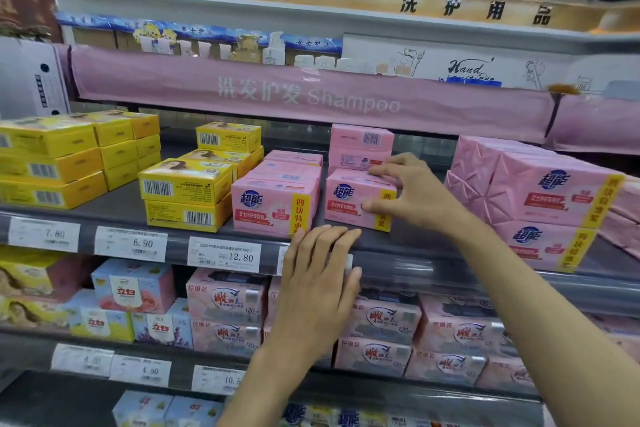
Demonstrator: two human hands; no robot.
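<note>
Obs.: the pink soap pack (349,201) is standing near the front edge of the middle shelf (114,198), about midway along the stretch in view. It is box-shaped and wrapped in pale pink film. The front is carrying a round blue logo reading 超能, a red band of white characters under it, and a yellow strip down the right end.

The right hand (412,194) is gripping the pack at that right end, thumb pressing on the front face and fingers curling over the top edge. The left hand (318,274) is lying flat on the shelf's front rail just below the pack, fingers straight and together, holding nothing.

Hidden or unclear: the right hand is covering most of the yellow strip. The red band's text is too small to read. The left hand is covering a tag on the rail, with only a white corner showing beside the fingers. A second pink pack (360,146) is sitting behind, barcode side out. Its lower part is blocked, so I cannot tell whether it is resting on the held one.

Readable: the twin pack (273,204), just to the left across a narrow gap, is showing 超能 and 四块特惠 on its strip. A price tag (224,255) is reading 12.80, and two further left are reading 6.90 and 7.80. The pink banner (308,97) overhead is reading 洗发护发 Shampoo. Yellow boxes (187,184) toward the left end are showing barcodes. Wrapped bundles (554,191) at the right end are carrying the same 超能 logo.
</note>
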